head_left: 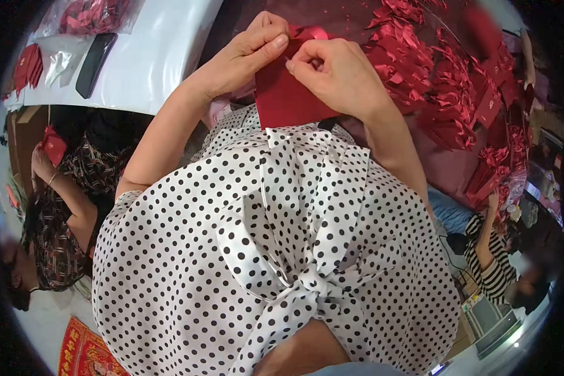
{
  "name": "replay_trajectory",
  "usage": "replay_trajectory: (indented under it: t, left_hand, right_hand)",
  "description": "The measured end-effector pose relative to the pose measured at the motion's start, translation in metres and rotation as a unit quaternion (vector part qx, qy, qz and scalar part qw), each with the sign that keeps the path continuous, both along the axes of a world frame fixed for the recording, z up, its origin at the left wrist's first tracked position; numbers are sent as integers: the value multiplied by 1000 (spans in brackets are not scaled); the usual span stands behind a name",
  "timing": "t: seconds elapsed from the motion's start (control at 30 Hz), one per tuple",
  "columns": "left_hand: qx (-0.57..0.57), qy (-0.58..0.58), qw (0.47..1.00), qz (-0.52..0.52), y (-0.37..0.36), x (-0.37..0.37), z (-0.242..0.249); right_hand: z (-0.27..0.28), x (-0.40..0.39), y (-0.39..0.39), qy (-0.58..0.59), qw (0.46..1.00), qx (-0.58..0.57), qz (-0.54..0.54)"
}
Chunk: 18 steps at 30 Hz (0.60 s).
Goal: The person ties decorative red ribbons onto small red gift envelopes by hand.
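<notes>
A dark red pouch or packet (288, 100) hangs upright between my two hands, above my lap. My left hand (250, 53) is closed at its upper left corner, thumb pressed against the curled fingers. A glossy red ribbon (311, 31) shows at the packet's top edge, between the hands. On the right side, my right hand (341, 72) pinches with thumb and forefinger in front of the packet's upper part. What lies between those fingertips is too small to make out.
Many red ribboned packets (407, 69) are heaped on the dark red surface at right. A phone (96, 66), a plastic bag (62, 59) and red packets (29, 67) lie on the white table at left. Co-workers sit at both sides; the left one's hand (42, 164) holds a red packet.
</notes>
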State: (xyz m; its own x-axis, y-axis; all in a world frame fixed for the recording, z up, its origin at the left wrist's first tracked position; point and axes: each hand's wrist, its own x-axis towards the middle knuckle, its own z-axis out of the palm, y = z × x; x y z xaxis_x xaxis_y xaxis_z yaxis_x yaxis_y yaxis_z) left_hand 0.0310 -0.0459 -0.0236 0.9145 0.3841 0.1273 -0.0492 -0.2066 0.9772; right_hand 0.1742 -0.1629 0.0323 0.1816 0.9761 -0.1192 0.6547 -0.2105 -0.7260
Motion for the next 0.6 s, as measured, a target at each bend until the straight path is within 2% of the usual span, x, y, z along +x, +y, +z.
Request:
replay_trajectory:
  t: [0.07, 0.2, 0.27, 0.3, 0.37, 0.4, 0.47, 0.5, 0.6]
  left_hand:
    - [105, -24, 994, -7, 1, 0, -1]
    - [115, -33, 993, -17, 1, -1, 1]
    - [150, -45, 988, 9, 0, 0, 6]
    - [151, -44, 988, 10, -1, 0, 7]
    - [33, -29, 998, 48, -4, 0, 7]
    - [34, -28, 998, 47, -4, 0, 6]
    - [212, -81, 973, 45, -4, 3, 8]
    - [236, -63, 968, 55, -10, 3, 14]
    - [235, -46, 968, 72, -8, 3, 18]
  right_hand:
    - [-2, -1, -1, -22, 1000, 2, 4]
    - [-8, -5, -3, 6, 999, 36, -26]
    - [-18, -8, -4, 32, 994, 76, -68]
    - [-19, -10, -4, 32, 994, 77, -67]
    - [-20, -14, -5, 65, 989, 96, -95]
    - [-25, -12, -5, 66, 989, 97, -95]
    - [-41, -7, -4, 240, 964, 45, -102]
    - [-49, -5, -2, 339, 931, 71, -115]
    - [-45, -12, -3, 355, 918, 112, -133]
